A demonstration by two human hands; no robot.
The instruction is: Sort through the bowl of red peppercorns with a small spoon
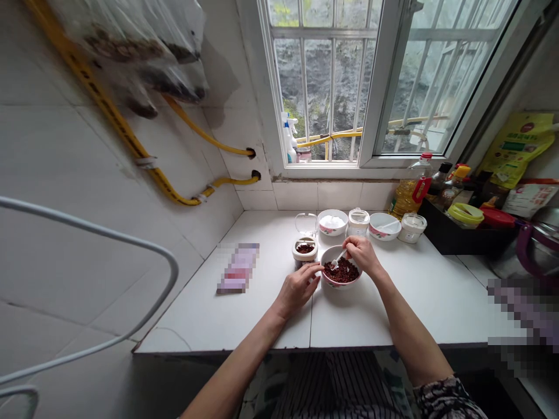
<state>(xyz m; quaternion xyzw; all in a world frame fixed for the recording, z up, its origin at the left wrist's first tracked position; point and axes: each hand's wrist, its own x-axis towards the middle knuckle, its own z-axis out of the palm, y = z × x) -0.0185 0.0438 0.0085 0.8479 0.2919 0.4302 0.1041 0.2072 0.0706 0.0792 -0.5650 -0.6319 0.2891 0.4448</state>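
A white bowl (342, 286) with a pink pattern holds dark reddish-brown dried grains that look like peppercorns (347, 272). My right hand (361, 254) pinches the handle of a small white spoon (335, 263), whose head rests among the grains. On the bowl's left side, my left hand (299, 289) holds the rim with its fingertips; where its thumb presses is hard to make out. Just behind that hand stands a seasoning jar (304, 242) with its clear lid (306, 223) raised and similar dark grains inside.
Behind are a bowl of white powder (332, 223), a lidded jar (358, 223), a bowl with a white spoon (384, 227) and another jar (413, 228). An oil bottle (410, 189) and black condiment box (469, 235) stand right. A blurred packet (239, 269) lies left.
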